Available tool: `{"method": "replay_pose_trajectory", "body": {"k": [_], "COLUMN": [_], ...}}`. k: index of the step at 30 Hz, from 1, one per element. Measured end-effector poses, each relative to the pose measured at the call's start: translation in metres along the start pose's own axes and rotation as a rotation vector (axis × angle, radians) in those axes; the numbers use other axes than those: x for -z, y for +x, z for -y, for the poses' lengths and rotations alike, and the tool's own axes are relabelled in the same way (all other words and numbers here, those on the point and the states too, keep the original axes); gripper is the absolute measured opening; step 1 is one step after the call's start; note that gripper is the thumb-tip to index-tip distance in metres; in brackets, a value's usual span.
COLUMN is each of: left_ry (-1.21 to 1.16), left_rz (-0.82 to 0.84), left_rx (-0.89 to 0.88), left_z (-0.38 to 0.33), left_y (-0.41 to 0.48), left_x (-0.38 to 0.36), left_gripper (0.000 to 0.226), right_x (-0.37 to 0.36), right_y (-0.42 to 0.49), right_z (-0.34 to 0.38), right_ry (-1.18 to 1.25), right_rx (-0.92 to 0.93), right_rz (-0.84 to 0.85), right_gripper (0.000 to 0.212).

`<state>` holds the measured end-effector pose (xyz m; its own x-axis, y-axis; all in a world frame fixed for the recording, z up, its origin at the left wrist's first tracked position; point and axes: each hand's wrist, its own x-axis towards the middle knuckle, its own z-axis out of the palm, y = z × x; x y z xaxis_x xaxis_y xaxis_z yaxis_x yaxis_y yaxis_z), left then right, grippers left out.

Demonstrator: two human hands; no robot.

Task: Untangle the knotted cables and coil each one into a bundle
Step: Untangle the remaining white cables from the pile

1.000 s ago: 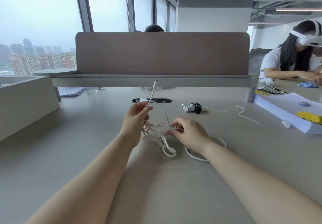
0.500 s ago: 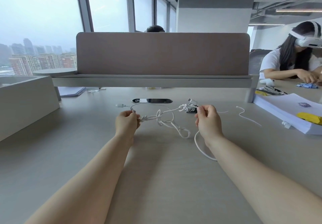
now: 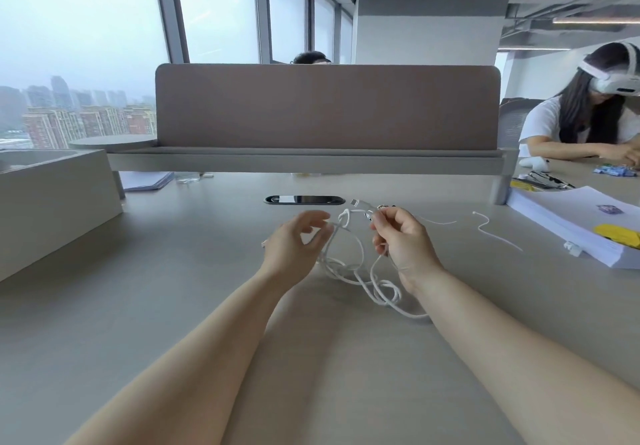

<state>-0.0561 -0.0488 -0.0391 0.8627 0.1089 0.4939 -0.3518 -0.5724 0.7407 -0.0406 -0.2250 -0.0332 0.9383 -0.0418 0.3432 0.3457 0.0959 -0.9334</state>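
A knotted white cable hangs between my hands, and its slack loops lie on the grey desk. My right hand pinches the cable just behind its plug, which points left and up. A small knot sits in the strand just left of that pinch. My left hand hovers beside the knot with its fingers spread and blurred, and no grip on the cable shows. More tangled loops rest under my right wrist.
Coiled cable bundles lie mostly hidden behind my right fingers. A loose white cable and a paper stack lie to the right. A cable slot, a divider panel and a grey box border the desk. A person sits far right.
My left hand has let go of the cable and spread its fingers. My hands have drawn closer, the stretched strand has gone slack, and the plug end now sticks up from my right hand.
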Motion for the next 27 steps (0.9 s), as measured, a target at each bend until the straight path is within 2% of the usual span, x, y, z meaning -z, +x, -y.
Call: {"method": "replay_pose_trajectory", "body": {"k": [2,4,7,11,19,27], "left_ry": [0.035,-0.106,-0.349,-0.517,-0.457,-0.325], "left_rz": [0.021,0.032,0.091,0.041,0.057,0.109], "left_rx": [-0.038,0.003,0.131,0.223,0.232,0.199], "left_z": [-0.001,-0.004,-0.014,-0.019,-0.018,-0.017], "left_y": [-0.001,-0.002,-0.005,-0.005,-0.003,-0.004], "left_x": [-0.005,-0.007,-0.007,-0.004,-0.002,-0.008], "left_gripper": [0.008,0.013,0.004,0.018,0.016,0.012], "right_x": [-0.001,-0.002,-0.003,-0.005,-0.006,-0.011], "right_y": [0.000,-0.001,-0.001,-0.002,-0.004,-0.007], "right_z": [0.000,0.001,0.001,0.002,0.004,0.005], "right_ry": [0.035,0.057,0.069,0.083,-0.054,-0.148], "right_rx": [-0.018,-0.031,-0.038,-0.051,0.021,0.089], "right_rz": [0.021,0.041,0.082,0.098,0.100,0.117], "right_gripper": [0.007,0.009,0.011,0.012,0.020,0.015]}}
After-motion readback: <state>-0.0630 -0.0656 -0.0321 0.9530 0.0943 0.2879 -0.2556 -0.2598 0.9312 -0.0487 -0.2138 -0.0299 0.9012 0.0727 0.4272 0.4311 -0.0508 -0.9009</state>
